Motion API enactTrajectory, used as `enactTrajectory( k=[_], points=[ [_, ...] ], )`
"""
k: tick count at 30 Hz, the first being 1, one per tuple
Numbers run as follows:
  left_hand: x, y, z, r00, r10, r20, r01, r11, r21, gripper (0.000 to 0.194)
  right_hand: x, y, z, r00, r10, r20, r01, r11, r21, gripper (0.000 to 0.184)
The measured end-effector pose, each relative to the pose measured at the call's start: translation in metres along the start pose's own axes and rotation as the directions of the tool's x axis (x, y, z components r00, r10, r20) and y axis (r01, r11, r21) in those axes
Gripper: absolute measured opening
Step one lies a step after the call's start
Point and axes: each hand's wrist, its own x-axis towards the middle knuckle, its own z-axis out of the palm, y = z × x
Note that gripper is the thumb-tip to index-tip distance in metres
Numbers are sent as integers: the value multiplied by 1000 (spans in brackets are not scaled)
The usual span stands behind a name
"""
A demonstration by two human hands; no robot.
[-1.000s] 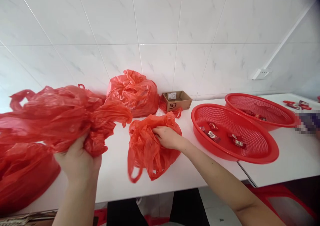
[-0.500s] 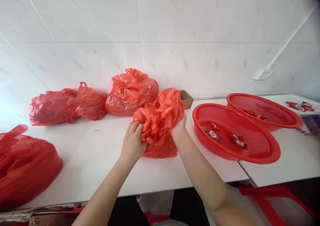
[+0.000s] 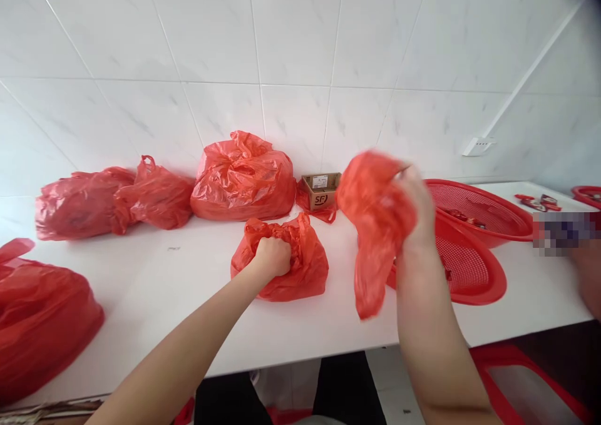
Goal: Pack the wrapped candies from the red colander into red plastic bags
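Observation:
My left hand point(image 3: 273, 256) is closed on the gathered top of a filled red plastic bag point(image 3: 307, 265) that sits on the white table. To the right, my right hand point(image 3: 417, 203) grips a loose, crumpled red plastic bag point(image 3: 375, 218), which hangs down over the near edge of a red basket. Motion blurs this bag and the hand. What lies inside the bag under my left hand is hidden.
Along the tiled wall stand several filled red bags point(image 3: 244, 178) and a small cardboard box point(image 3: 322, 193). A big red bag point(image 3: 47, 318) lies at the left. Two red baskets point(image 3: 493, 281) with small packets are on the right, near another person's arm point(image 3: 589, 275). A red stool point(image 3: 530, 375) stands below.
My right hand has moved right, lifting a loose red bag away from the filled one. My left hand has stayed at the filled bag, and the cardboard box shows more fully.

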Motion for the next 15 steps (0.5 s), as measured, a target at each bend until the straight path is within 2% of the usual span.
enactTrajectory(
  k=[2,3,4,6,7,8,9,11,13,15],
  points=[
    [-1,0,6,1000,-6,1,6,1000,26,28,-33,0,19,981,160,107,-170,981,95,29],
    [-3,1,9,1000,-7,-5,7,999,38,28,-51,-1,33,941,264,211,-296,945,141,28],
    [-5,1,11,1000,-8,-12,9,999,47,29,-68,-4,49,875,352,333,-421,892,162,37],
    [-10,2,16,1000,-15,-19,16,998,63,30,-98,-14,82,707,453,543,-605,785,132,54],
    [-12,0,17,1000,-23,-20,24,997,70,30,-110,-20,97,645,473,601,-653,749,112,56],
    [-14,-2,19,999,-32,-18,34,997,76,30,-119,-26,110,606,488,629,-678,730,88,52],
    [-16,-6,20,999,-45,-15,46,996,81,29,-127,-32,122,592,490,640,-682,728,74,49],
    [-19,-17,23,997,-78,-7,78,993,93,28,-134,-42,140,606,468,643,-671,736,96,44],
    [-22,-30,26,992,-122,-2,122,986,110,27,-135,-49,152,624,424,657,-670,723,169,47],
    [-26,-41,31,985,-175,-6,174,976,133,29,-129,-54,161,622,411,667,-687,695,213,55]
  ],
)
